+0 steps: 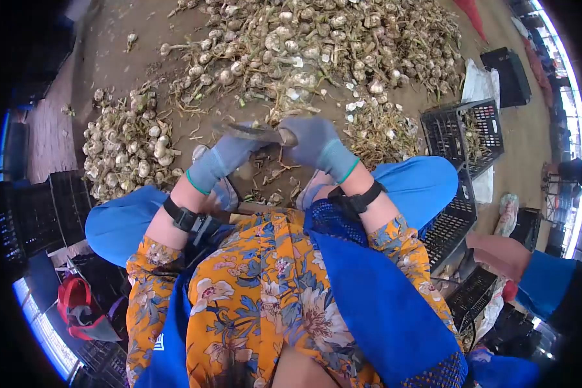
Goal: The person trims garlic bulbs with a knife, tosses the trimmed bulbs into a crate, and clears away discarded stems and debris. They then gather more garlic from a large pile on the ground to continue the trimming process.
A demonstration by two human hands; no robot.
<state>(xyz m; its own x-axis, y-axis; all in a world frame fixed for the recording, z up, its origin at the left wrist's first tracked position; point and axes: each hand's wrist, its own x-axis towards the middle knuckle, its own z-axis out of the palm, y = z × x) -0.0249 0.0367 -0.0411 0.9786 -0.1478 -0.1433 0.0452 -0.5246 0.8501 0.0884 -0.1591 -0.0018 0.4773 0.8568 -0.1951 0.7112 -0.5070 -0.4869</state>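
Both my hands wear grey knitted gloves with green cuffs and meet in front of my lap. My right hand (313, 143) is closed around the handle of a knife (255, 133), whose wide, dull blade points left across my other hand. My left hand (233, 152) is curled under the blade; what its fingers hold is hidden by the blade and blurred. Just beyond my hands lies a large heap of garlic bulbs (278, 45) with dry stems. To the left sits a smaller pile of garlic bulbs (126, 145) with the stems cut short.
Cut stems and leaves (385, 132) are heaped at the right. A black plastic crate (443, 132) stands beside them, with another black crate (449, 223) by my right knee. A white sack (478, 84) lies behind. Another person's arm (498, 253) shows at the far right.
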